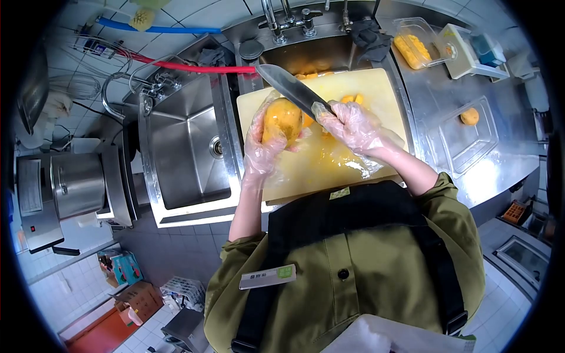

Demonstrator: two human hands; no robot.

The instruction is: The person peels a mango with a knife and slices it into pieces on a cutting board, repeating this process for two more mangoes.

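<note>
My left hand, in a clear plastic glove, is wrapped round a yellow mango with dark specks, held over the cutting board. My right hand, gloved too, grips a large knife by its handle. The blade points up and to the left, its tip past the board's far edge, close to the mango. Beneath both hands lies the pale cutting board, wet with yellow juice. A few cut mango pieces rest on it beside my right hand.
The board spans a sink with orange bits in it. A second steel sink is at the left. On the right counter stand a clear container of cut mango and a clear tray with one round yellow fruit. A red hose reaches the board.
</note>
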